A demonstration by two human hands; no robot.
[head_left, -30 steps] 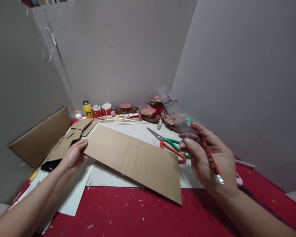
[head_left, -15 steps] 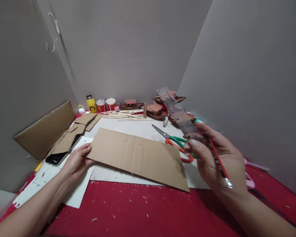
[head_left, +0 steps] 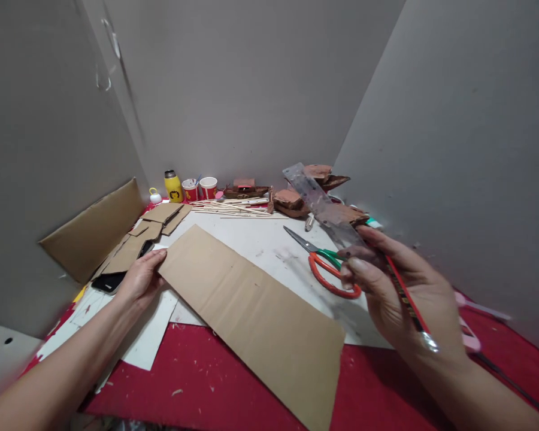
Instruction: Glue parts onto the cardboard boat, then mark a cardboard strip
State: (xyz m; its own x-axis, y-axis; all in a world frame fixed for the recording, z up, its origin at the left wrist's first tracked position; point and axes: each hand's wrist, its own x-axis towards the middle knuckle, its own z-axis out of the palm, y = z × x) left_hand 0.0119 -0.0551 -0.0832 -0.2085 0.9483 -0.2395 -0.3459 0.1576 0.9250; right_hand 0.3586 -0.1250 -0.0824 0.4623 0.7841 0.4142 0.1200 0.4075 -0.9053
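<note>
My left hand (head_left: 144, 276) pinches the near-left corner of a long cardboard sheet (head_left: 251, 317), which slants down to the right over the table's front edge. My right hand (head_left: 404, 293) is closed around a clear plastic ruler (head_left: 317, 200) and a red-and-black pencil (head_left: 406, 299). The ruler points up and away to the left; the pencil lies across the palm, its silver end toward me. Just left of my right hand, scissors (head_left: 326, 260) with orange and green handles rest on a white sheet (head_left: 269, 248). My right fingers hide part of the handles.
Cut cardboard pieces (head_left: 139, 239) partly cover a phone (head_left: 108, 282) at left. Behind are a yellow bottle (head_left: 173, 187), paper cups (head_left: 208, 188), thin wooden sticks (head_left: 233, 208) and several brown model boats (head_left: 291, 202). A cardboard panel (head_left: 96, 230) leans on the left wall. Grey walls enclose the red table (head_left: 197, 377).
The cardboard sheet has swung, its right end dropping toward me while my left hand keeps its corner. More of the scissors shows. The whole view has shifted slightly.
</note>
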